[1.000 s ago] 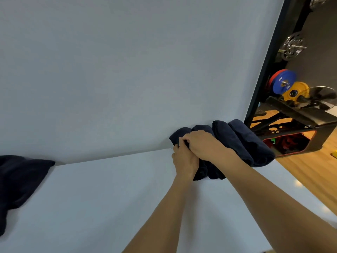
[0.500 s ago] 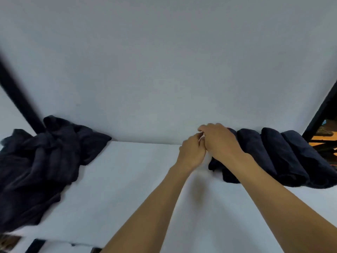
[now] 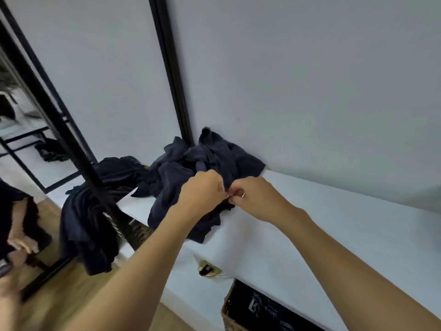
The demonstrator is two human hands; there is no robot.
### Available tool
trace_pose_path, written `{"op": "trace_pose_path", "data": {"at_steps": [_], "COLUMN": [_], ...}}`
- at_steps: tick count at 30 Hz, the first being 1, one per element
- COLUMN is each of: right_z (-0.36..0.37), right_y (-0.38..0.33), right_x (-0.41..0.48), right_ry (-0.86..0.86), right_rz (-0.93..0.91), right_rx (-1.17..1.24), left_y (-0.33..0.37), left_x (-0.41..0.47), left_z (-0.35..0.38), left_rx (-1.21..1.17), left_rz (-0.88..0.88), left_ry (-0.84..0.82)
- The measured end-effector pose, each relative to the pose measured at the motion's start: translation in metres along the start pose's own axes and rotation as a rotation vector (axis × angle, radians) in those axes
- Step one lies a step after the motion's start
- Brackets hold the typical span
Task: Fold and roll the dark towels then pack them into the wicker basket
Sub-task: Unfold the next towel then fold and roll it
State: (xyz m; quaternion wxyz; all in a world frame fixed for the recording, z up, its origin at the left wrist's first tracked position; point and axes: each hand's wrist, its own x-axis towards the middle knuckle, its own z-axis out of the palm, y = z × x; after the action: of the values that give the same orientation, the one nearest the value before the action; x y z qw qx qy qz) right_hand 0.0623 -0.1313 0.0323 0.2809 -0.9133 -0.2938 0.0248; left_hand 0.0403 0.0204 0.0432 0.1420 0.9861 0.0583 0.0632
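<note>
A crumpled heap of dark navy towels (image 3: 188, 170) lies on the left end of a white counter (image 3: 322, 225), against the wall. My left hand (image 3: 202, 189) and my right hand (image 3: 253, 197) meet at the front of the heap, both pinching the edge of a dark towel there. The wicker basket (image 3: 232, 316), lined in black, stands on the floor under the counter at the lower right, only partly in view. The rolled towels are out of view.
A tall mirror (image 3: 28, 163) with a black frame leans at the left and reflects the dark towels and the room. A black vertical bar (image 3: 171, 68) runs up the white wall. Wooden floor (image 3: 71, 295) lies below.
The view has swung left, away from the row of rolled towels. Both hands left the rolled towels, crossed the counter to the crumpled heap and now pinch a towel's edge.
</note>
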Motion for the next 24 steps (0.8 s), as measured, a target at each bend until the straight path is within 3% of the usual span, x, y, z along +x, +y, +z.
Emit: {"op": "trace_pose_path", "data": {"at_steps": [4, 7, 10, 13, 17, 21, 24], "right_z": [0.030, 0.045, 0.049, 0.047, 0.044, 0.039, 0.024], "right_y": [-0.031, -0.038, -0.035, -0.033, -0.036, -0.031, -0.030], "right_x": [0.017, 0.022, 0.028, 0.035, 0.043, 0.046, 0.047], "right_ry": [-0.215, -0.301, -0.236, 0.001, 0.232, 0.230, 0.295], "right_rz": [-0.050, -0.044, 0.017, 0.084, 0.123, 0.108, 0.107], "right_rx": [-0.008, -0.094, -0.077, -0.050, -0.042, -0.169, -0.115], "left_y": [-0.048, -0.064, -0.074, -0.074, -0.067, -0.064, -0.056], "left_x": [-0.016, -0.023, -0.022, -0.014, -0.002, 0.009, 0.018], "left_z": [-0.017, -0.009, -0.002, -0.005, -0.007, -0.007, -0.023], "left_rx": [0.072, 0.162, 0.027, -0.158, -0.128, -0.086, -0.159], "left_rz": [0.042, 0.097, 0.116, 0.109, 0.104, 0.137, 0.194], "left_ry": [-0.255, -0.331, -0.143, 0.139, 0.147, 0.180, 0.235]}}
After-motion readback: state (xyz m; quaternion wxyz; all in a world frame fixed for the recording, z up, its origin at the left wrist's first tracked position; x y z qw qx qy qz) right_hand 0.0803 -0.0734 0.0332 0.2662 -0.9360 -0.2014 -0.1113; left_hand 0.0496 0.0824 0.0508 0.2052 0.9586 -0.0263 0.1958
